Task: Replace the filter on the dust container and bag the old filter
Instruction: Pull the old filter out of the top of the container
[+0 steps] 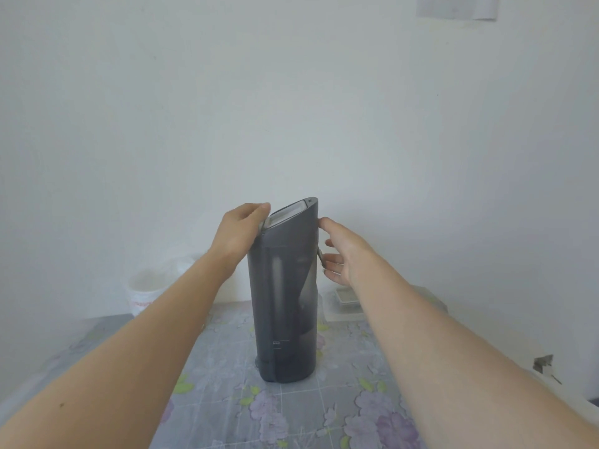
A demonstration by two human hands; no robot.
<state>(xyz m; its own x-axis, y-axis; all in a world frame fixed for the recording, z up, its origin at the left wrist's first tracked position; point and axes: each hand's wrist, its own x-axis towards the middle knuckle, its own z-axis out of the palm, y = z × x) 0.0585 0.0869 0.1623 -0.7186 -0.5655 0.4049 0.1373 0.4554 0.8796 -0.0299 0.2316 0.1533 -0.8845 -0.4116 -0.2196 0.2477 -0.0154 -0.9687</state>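
A tall dark grey translucent dust container [285,306] stands upright on the floral tablecloth [227,400], with a MAX line near its base. Its slanted top carries a pale grey filter [285,214]. My left hand [241,233] rests on the upper left of the container, thumb on the filter's lower edge. My right hand [340,251] is at the container's upper right side, fingers spread, fingertips touching the wall near a small latch [321,258]. A white rectangular filter [346,296] lies behind on the right, partly hidden by my forearm.
A white plastic bag [152,290] with red print stands at the back left by the wall. A pale box or tray [343,314] sits under the spare filter at the back right. The white wall rises directly behind the table.
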